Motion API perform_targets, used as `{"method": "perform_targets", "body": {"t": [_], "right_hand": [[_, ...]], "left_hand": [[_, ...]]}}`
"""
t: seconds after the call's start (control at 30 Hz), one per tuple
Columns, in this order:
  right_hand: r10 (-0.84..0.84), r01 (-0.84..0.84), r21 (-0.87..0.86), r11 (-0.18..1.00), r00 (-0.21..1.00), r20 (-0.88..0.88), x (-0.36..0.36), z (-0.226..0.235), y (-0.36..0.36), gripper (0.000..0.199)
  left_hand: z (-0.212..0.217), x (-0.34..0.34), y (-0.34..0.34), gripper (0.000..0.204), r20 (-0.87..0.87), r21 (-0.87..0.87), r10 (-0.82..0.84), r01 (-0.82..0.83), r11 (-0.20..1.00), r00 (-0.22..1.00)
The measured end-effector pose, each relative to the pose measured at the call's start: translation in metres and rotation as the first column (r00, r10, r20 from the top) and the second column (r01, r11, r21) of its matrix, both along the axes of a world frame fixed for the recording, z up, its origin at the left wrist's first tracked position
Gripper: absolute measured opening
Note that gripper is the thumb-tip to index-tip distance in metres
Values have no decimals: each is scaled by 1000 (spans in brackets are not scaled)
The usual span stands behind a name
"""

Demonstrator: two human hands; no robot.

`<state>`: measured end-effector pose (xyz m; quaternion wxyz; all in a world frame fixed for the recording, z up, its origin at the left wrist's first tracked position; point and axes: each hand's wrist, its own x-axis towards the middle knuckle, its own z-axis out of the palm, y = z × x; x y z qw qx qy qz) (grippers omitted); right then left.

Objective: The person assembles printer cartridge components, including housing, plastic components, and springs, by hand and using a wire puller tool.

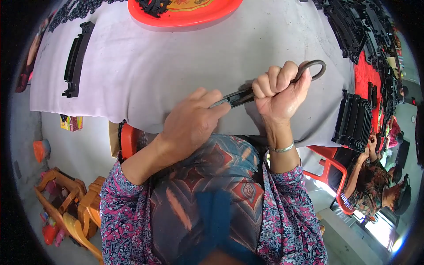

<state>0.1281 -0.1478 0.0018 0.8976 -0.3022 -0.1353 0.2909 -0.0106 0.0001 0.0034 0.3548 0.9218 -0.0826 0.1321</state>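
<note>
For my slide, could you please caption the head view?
Left hand on a black part, right hand gripping a dark looped handle.

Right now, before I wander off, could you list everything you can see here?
loop-handled tool: 1, dark metal, in right hand
slim piece: 1, dark, between the hands; whether part of the tool is unclear
tablecloth: 1, pale grey, under the work
oval tray: 1, red, top centre
small pieces: several, black, in tray
long slotted part: 1, black, cloth's left
bead-like heap: 1, black, upper left
stacked parts: several, black, table's right edge
parts heap: many, black, upper right
plastic chair: 1, red, right
wooden chair: at least 1, brown, lower left
co-worker: 1, dark patterned top, far right
bracelet: 1, silvery, right wrist
hands: 2, left, right
</note>
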Motion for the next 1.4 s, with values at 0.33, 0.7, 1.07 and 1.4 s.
{"method": "perform_targets", "body": {"t": [0.33, 0.7, 1.07, 1.4], "right_hand": [[-25, 25, 2, 1000, 996, -87, 2, -2, -2, 60], [-24, 29, 47, 998, 993, -113, 2, 1, -2, 59], [-9, 12, 34, 999, 996, -90, 3, -1, 2, 61], [-21, 22, -44, 999, 999, 36, 4, -5, 5, 53]], "left_hand": [[-1, 0, -2, 16, -4, 27, 17, -17, 999, 1000], [-3, -1, -2, 17, -8, 38, 34, -33, 999, 999], [-3, -1, -3, 20, -17, 44, 48, -47, 998, 999], [-5, 1, -3, 16, 19, 55, 51, -52, 997, 998]]}}
